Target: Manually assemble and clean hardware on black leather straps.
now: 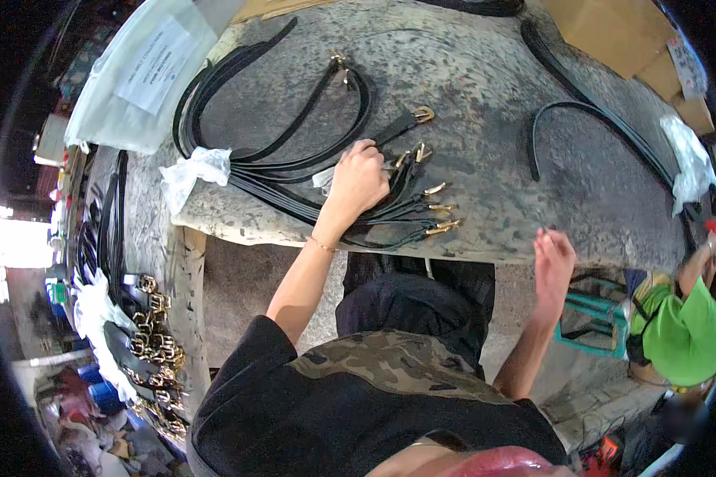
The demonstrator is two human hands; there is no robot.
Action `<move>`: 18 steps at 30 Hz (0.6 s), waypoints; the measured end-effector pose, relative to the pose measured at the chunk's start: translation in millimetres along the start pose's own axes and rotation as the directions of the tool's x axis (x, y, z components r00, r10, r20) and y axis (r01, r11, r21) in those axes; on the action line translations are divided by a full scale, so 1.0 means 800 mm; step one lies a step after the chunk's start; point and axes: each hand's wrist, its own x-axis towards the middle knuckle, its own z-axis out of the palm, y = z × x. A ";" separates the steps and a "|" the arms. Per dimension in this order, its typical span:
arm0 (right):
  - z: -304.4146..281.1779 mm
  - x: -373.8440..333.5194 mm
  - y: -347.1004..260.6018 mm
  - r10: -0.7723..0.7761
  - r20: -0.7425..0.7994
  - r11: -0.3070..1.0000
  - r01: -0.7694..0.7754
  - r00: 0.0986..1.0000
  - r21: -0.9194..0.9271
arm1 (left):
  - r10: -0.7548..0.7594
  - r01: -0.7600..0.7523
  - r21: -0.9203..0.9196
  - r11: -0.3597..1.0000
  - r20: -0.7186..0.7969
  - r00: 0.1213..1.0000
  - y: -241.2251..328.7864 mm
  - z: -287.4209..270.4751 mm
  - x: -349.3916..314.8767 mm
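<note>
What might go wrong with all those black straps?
The straps loop and cross, so they might tangle. Several gold ends lie near the front edge of the table, so a tug might slide them off. Those ends also sit close together past the left hand, so they could perhaps scratch each other.

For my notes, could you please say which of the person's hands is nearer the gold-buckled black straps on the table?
Left. The left hand is right at the black straps; the right hand is apart, off to their right, by the table's front edge.
</note>
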 end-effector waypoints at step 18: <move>-0.002 -0.060 -0.004 -0.149 -0.256 0.973 0.096 0.955 -0.208 | -0.023 0.023 -0.006 1.000 0.035 0.999 -0.013 0.036 0.038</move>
